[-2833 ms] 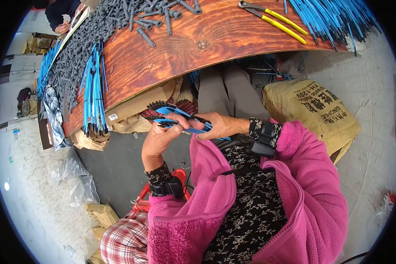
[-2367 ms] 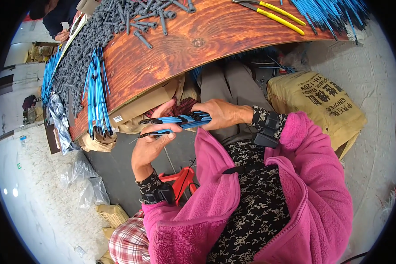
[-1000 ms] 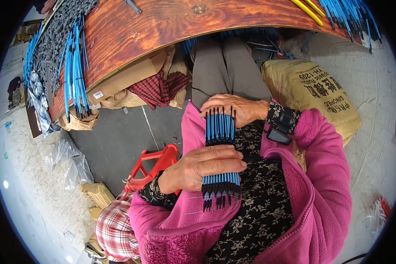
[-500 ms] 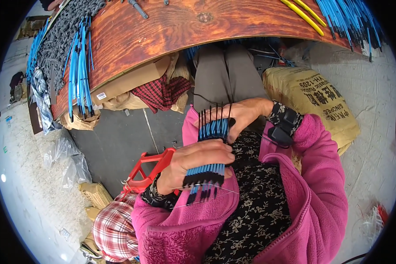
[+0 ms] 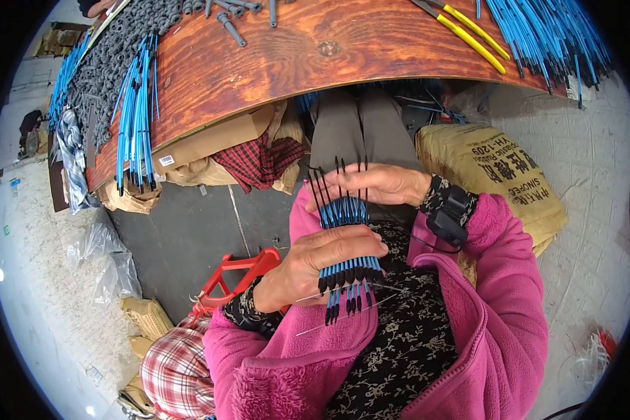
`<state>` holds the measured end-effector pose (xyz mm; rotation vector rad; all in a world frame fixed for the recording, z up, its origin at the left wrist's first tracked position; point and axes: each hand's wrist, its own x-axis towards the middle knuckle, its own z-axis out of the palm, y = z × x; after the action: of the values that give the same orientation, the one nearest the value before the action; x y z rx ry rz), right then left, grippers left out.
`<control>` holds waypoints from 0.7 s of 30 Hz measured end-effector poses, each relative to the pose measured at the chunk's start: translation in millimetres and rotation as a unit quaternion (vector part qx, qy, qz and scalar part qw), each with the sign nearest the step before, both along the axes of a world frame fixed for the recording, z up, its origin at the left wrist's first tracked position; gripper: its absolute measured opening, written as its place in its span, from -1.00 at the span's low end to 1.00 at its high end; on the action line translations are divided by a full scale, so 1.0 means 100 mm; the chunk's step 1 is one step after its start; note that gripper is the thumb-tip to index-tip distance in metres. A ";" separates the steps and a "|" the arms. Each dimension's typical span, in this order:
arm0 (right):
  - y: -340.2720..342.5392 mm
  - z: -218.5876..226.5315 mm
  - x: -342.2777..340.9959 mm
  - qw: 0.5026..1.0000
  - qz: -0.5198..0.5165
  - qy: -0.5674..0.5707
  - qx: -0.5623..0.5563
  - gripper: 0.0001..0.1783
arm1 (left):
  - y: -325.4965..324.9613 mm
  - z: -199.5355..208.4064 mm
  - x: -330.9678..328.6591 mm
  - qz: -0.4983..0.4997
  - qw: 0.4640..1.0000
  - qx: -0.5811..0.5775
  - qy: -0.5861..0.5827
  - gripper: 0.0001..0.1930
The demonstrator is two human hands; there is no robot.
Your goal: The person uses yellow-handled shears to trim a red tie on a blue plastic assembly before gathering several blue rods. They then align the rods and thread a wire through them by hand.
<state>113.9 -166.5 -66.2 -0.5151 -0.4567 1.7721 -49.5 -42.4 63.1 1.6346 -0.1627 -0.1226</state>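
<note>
My left hand [image 5: 329, 255] is wrapped around a bundle of thin blue rods [image 5: 353, 268] with black ends, held above my lap. The rods lie side by side in a flat row, and black tips stick out at both ends. At the bundle's far end, my right hand [image 5: 392, 185] has its fingers stretched out across the long, thin black tips [image 5: 339, 180]; the thumb is mostly hidden. Thin, pale wires [image 5: 343, 316] cross the near end of the rods.
On the wooden table [image 5: 287, 59] lie grey plastic fittings [image 5: 112, 77], yellow-handled pliers [image 5: 472, 38] and more blue rods at left [image 5: 136, 119] and right [image 5: 546, 35]. A tan sack [image 5: 493, 178] stands right of my legs. Left of me are a red plastic stool [image 5: 238, 276] and plaid cloth [image 5: 178, 371].
My right hand's fingers have straightened from a curl around the far end. The bundle has shifted slightly right and turned, spreading its tips. The table shows farther down in the picture.
</note>
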 end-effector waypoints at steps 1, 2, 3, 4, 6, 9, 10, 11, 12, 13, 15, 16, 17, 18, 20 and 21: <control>0.02 0.03 -0.02 1.000 0.002 -0.002 -0.018 -0.32 | 0.00 0.00 0.02 -0.002 1.000 -0.006 0.006 -0.35; 0.04 0.05 -0.03 0.999 0.004 -0.003 -0.035 -0.41 | -0.01 0.03 0.02 -0.001 1.000 -0.004 0.003 -0.35; 0.07 0.07 -0.03 0.999 0.006 -0.006 -0.034 -0.41 | -0.04 0.07 0.01 0.010 0.997 -0.020 0.069 -0.26; 0.08 0.07 -0.04 0.999 0.004 0.006 -0.053 -0.44 | -0.07 0.12 -0.01 0.020 0.990 -0.037 0.136 -0.16; 0.10 0.08 -0.06 0.995 0.001 0.032 -0.092 -0.50 | -0.07 0.14 -0.02 0.033 0.978 -0.055 0.199 -0.05; 0.13 -0.03 -0.11 0.978 -0.038 0.004 -0.206 -0.55 | 0.02 0.05 -0.04 0.009 0.991 -0.059 0.119 0.03; 0.15 -0.05 -0.12 0.963 -0.060 -0.009 -0.261 -0.58 | 0.02 0.01 -0.05 0.011 0.991 -0.058 0.116 0.03; 0.16 -0.07 -0.12 0.964 -0.060 -0.012 -0.260 -0.58 | -0.01 -0.04 -0.06 0.029 0.995 -0.052 0.074 -0.24; 0.17 -0.09 -0.12 0.970 -0.056 -0.009 -0.236 -0.58 | -0.04 -0.07 -0.07 0.047 0.997 -0.046 0.033 -0.46; 0.18 -0.10 -0.11 0.976 -0.053 -0.006 -0.212 -0.57 | -0.05 -0.09 -0.07 0.065 0.997 -0.040 -0.009 -0.57; 0.20 -0.05 -0.10 0.981 -0.049 -0.004 -0.189 -0.57 | -0.02 -0.09 -0.05 0.061 0.997 -0.029 -0.023 -0.57; 0.22 0.05 -0.09 0.985 -0.038 0.023 -0.170 -0.59 | -0.01 -0.09 -0.04 0.056 0.998 -0.017 -0.035 -0.58; 0.25 0.15 -0.07 0.987 -0.027 0.049 -0.150 -0.60 | 0.00 -0.08 -0.04 0.051 0.998 -0.004 -0.046 -0.58; 0.26 0.21 -0.06 0.988 -0.015 0.076 -0.131 -0.61 | 0.00 -0.08 -0.05 0.053 0.997 -0.003 -0.047 -0.58; 0.27 0.27 -0.06 0.989 -0.018 0.075 -0.125 -0.62 | 0.01 -0.09 -0.05 0.054 0.998 -0.005 -0.044 -0.58; 0.27 0.28 -0.06 0.990 -0.021 0.075 -0.120 -0.63 | 0.01 -0.10 -0.05 0.055 0.998 -0.006 -0.043 -0.58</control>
<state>108.2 -139.7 -38.0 -0.5493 -0.1265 1.8207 -54.9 -41.6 53.5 1.6334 -0.1390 0.0319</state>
